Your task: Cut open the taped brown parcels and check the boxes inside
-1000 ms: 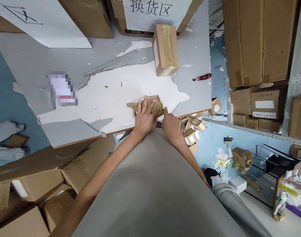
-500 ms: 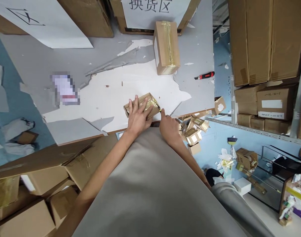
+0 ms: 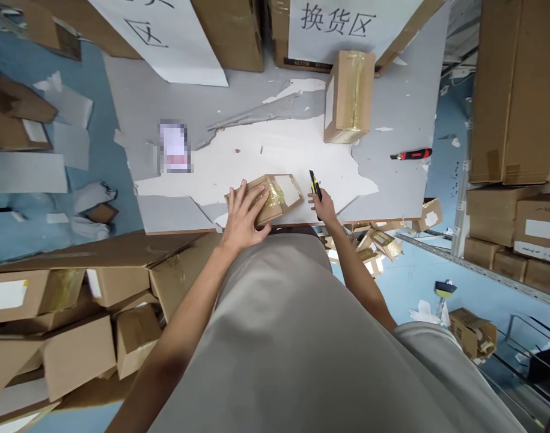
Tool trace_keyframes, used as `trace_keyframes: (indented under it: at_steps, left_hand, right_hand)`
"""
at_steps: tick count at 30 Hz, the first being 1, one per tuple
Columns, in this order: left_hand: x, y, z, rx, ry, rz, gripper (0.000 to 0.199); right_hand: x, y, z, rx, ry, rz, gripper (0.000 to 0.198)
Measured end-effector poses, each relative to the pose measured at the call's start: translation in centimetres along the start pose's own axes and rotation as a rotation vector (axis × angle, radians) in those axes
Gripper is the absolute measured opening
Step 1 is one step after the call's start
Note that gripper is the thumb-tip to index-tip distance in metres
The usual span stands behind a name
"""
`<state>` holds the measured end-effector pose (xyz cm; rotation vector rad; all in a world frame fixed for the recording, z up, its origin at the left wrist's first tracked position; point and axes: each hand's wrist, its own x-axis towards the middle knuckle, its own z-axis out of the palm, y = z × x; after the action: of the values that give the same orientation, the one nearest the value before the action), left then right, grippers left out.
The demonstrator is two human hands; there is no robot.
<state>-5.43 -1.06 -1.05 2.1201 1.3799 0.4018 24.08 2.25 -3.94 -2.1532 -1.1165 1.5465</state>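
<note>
Gripping yellow-black cutter [image 3: 315, 182] mid-frame: right grip [image 3: 325, 208] closed round handle; left grip [image 3: 241, 222] spread open over carton [image 3: 280, 198], near surface's [image 3: 171, 215] lower edge; taped box [image 3: 347, 102] apart, upper right.

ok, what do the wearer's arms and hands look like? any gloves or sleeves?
No gloves: left hand and right hand are bare, as are both forearms. No watch, cable or marking visible on them. Loose, plain grey top; its right sleeve, also grey, seems to end around the elbow. Can't make out the left sleeve's edge.
</note>
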Motion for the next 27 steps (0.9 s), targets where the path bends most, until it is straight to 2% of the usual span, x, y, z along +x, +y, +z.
trace_keyframes:
  at_steps: [2,4,8,11,13,15,18,22,24,27]
  left_hand:
    - [-1.3,0.0,-1.2,0.012,-0.011,-0.045,0.087]
    - [-2.6,0.4,-2.2,0.012,0.005,-0.111,0.080]
    - [-3.7,1.5,-2.9,-0.076,0.159,-0.254,0.064]
    - [-2.9,1.3,-1.7,-0.232,0.265,-0.398,0.055]
    - [-1.8,0.3,-0.3,-0.367,0.279,-0.469,0.055]
    - [-0.8,-1.0,1.4,-0.494,0.251,-0.521,0.054]
    - [0.2,-3.0,3.7,-0.589,0.188,-0.619,0.047]
    - [0.5,-4.2,5.2,-0.624,0.171,-0.642,0.043]
    - [0.4,-4.1,5.4,-0.624,0.180,-0.627,0.042]
    - [0.2,-4.0,5.5,-0.629,0.184,-0.615,0.043]
  right_hand:
    - [1.6,0.3,2.0,0.014,-0.007,0.012,0.030]
    - [1.9,-0.1,3.2,-0.032,-0.018,-0.030,0.023]
    - [0.0,-1.4,3.3,-0.173,-0.002,-0.175,0.025]
    - [-2.3,-1.9,1.8,-0.301,0.094,-0.200,0.035]
    - [-3.5,-2.0,0.7,-0.384,0.169,-0.188,0.043]
    - [-4.2,-1.8,-0.1,-0.458,0.205,-0.161,0.048]
    - [-4.5,-1.6,-0.9,-0.543,0.181,-0.124,0.050]
    - [-5.6,-2.6,-1.4,-0.689,0.194,-0.220,0.053]
    - [-6.5,-4.1,-1.2,-0.801,0.159,-0.312,0.055]
    - [-7.7,-7.0,-0.2,-1.004,-0.083,-0.442,0.059]
